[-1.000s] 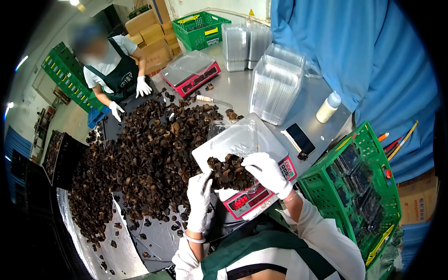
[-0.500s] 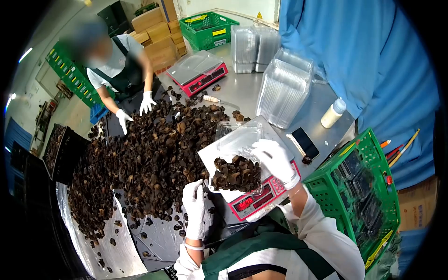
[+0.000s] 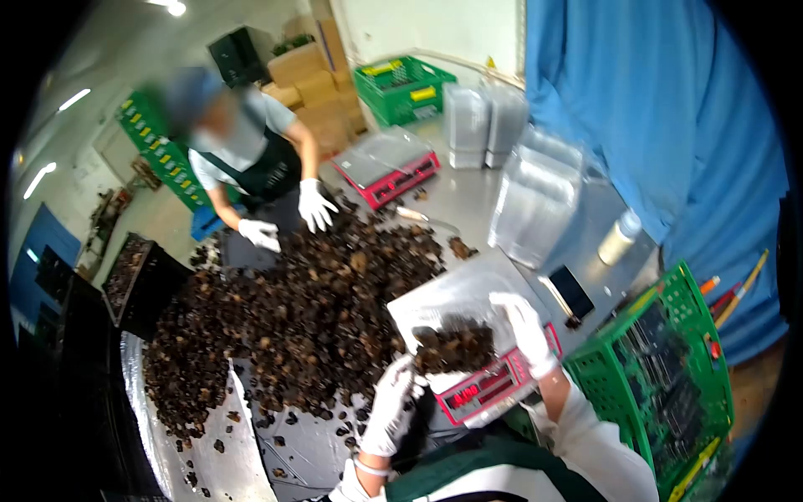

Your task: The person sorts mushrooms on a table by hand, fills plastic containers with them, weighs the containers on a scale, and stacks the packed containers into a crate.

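Note:
A clear plastic box (image 3: 456,350) of dark, curled pieces that look like dried wood ear fungus is in front of me, over the metal pan (image 3: 443,289) of a red scale (image 3: 502,385). My left hand (image 3: 390,408), in a white glove, has its fingers closed on the box's left edge. My right hand (image 3: 529,336), also gloved, grips the opposite side near the box's upper right corner. The box looks lifted off the pan, and motion blurs it. The scale's red digits are too smeared to read.
A big fungus heap (image 3: 293,309) covers the table's left. Beyond it, a co-worker (image 3: 251,151) has two gloved hands over the heap. Around me are stacked clear boxes (image 3: 535,197), a second scale (image 3: 389,167), a phone (image 3: 570,291), a bottle (image 3: 617,238) and a green crate (image 3: 661,376).
My left hand has come up to the box's left edge, and my right hand has moved to its right side. The scale's display has changed. The whole view has shifted.

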Available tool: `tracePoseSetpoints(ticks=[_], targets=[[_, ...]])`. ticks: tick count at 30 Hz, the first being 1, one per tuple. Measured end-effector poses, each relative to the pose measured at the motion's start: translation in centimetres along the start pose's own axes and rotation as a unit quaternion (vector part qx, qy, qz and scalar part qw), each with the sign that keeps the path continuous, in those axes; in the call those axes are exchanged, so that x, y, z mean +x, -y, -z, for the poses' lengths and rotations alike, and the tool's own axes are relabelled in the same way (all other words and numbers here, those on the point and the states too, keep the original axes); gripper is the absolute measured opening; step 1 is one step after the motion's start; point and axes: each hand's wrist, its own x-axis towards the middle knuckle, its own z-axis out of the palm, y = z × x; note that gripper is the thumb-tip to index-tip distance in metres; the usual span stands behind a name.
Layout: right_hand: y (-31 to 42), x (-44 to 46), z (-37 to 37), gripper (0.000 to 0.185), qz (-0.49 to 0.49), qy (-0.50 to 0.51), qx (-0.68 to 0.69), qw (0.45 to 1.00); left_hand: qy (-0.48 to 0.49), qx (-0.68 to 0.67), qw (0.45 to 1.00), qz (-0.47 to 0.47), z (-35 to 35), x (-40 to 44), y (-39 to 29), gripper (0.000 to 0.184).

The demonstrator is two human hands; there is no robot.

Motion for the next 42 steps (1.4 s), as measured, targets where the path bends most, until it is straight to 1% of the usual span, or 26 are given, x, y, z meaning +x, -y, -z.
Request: tracePoseSetpoints(ticks=[1, 3, 5, 7, 9, 11, 12, 13, 15, 16, 17, 18, 19, 20, 21, 23, 24, 26, 28, 32, 35, 37, 38, 40, 41, 42], targets=[[-0.6, -0.4, 0.5, 0.019, 0.055, 0.027, -0.063, 0.996, 0.016, 0.011, 1.0, -0.008, 0.5, 0.1, 0.4, 0.036], [0.8, -1.4, 0.6, 0.013, 0.021, 0.027, -0.131, 0.991, 0.018, -0.025, 0.999, 0.015, -0.8, -0.9, -0.8, 0.037], [1.6, -2.5, 0.8, 0.018, -0.008, 0.045, -0.146, 0.988, 0.002, -0.086, 0.993, 0.086, -1.0, -0.6, -1.0, 0.035], [1.4, -3.5, 1.0, 0.027, 0.023, 0.062, -0.2, 0.978, -0.008, -0.07, 0.994, 0.089, -1.1, -0.9, -1.1, 0.036], [2.0, -4.5, 1.1, 0.042, -0.01, 0.071, -0.186, 0.98, -0.006, -0.079, 0.993, 0.082, -1.0, -1.3, -1.1, 0.035], [2.0, -5.5, 1.1, 0.05, -0.07, 0.064, -0.162, 0.982, -0.008, -0.059, 0.997, 0.049, -1.0, -1.2, -0.4, 0.033], [0.7, -6.2, 1.2, 0.053, -0.085, 0.053, -0.143, 0.985, -0.006, -0.076, 0.996, 0.045, -1.0, -1.2, -0.2, 0.028], [-0.4, -6.7, 1.0, 0.044, -0.108, 0.027, -0.084, 0.99, -0.003, -0.08, 0.996, 0.042, -1.2, -1.3, -0.5, 0.022], [-1.7, -7.6, 1.4, 0.034, -0.138, 0.056, -0.13, 0.98, -0.007, -0.096, 0.994, 0.057, -1.1, -1.3, -0.4, 0.018], [-2.7, -8.1, 1.5, 0.03, -0.153, 0.063, -0.138, 0.977, -0.009, -0.099, 0.994, 0.054, -1.0, -1.2, -0.2, 0.018], [-4.0, -8.5, 1.8, 0.021, -0.19, 0.094, -0.125, 0.969, -0.002, -0.09, 0.994, 0.058, -0.8, -1.0, 0.1, 0.017], [-3.5, -8.3, 1.7, 0.018, -0.258, 0.103, -0.023, 0.96, 0.005, -0.081, 0.995, 0.062, -0.7, -0.8, 0.2, 0.015], [-2.9, -8.3, 1.7, 0.015, -0.323, 0.111, 0.08, 0.937, 0.005, -0.082, 0.995, 0.06, -0.6, -0.7, 0.3, 0.015], [-2.9, -8.1, 1.6, 0.018, -0.331, 0.136, 0.082, 0.93, 0.025, -0.079, 0.995, 0.064, -0.5, -0.7, 0.2, 0.014], [-3.3, -8.1, 1.6, 0.018, -0.33, 0.137, 0.082, 0.93, 0.044, -0.076, 0.994, 0.068, -0.3, -0.6, 0.2, 0.012], [-4.4, -8.4, 1.8, 0.024, -0.346, 0.162, 0.132, 0.915, 0.051, -0.077, 0.993, 0.075, 0.2, 0.1, 1.2, 0.009], [-3.4, -8.1, 1.5, 0.027, -0.338, 0.153, 0.133, 0.919, 0.058, -0.073, 0.992, 0.08, 0.3, 0.1, 1.3, 0.008], [-3.7, -8.2, 1.4, 0.026, -0.33, 0.147, 0.146, 0.921, 0.067, -0.07, 0.992, 0.083, 0.2, 0.2, 1.5, 0.008], [-4.0, -8.1, 1.4, 0.024, -0.322, 0.139, 0.171, 0.921, 0.062, -0.074, 0.993, 0.064, 0.0, 0.0, 1.4, 0.008], [-4.2, -8.3, 1.4, 0.023, -0.323, 0.135, 0.157, 0.923, 0.074, -0.058, 0.995, 0.044, 0.6, 0.4, 3.0, 0.006], [-4.5, -8.6, 1.4, 0.02, -0.307, 0.13, 0.166, 0.928, 0.057, -0.031, 0.998, 0.017, 0.7, 0.3, 3.9, 0.006], [-4.1, -8.4, 1.5, 0.018, -0.303, 0.151, 0.148, 0.929, 0.058, 0.0, 0.997, -0.045, 0.7, 0.1, 4.3, 0.008], [-3.7, -8.3, 1.7, 0.016, -0.307, 0.177, 0.134, 0.925, 0.059, 0.0, 0.997, -0.045, 0.8, 0.0, 4.4, 0.008], [-0.6, -7.6, 1.2, 0.015, -0.31, 0.183, 0.159, 0.919, 0.004, 0.105, 0.986, -0.129, 0.7, -1.0, 3.2, 0.009], [0.4, -7.4, 0.9, 0.018, -0.314, 0.191, 0.184, 0.912, -0.042, 0.214, 0.966, -0.14, 0.8, -1.6, 2.0, 0.009], [0.3, -7.4, 0.7, 0.028, -0.303, 0.204, 0.204, 0.908, -0.064, 0.257, 0.944, -0.199, 0.3, -2.0, -0.2, 0.01]])
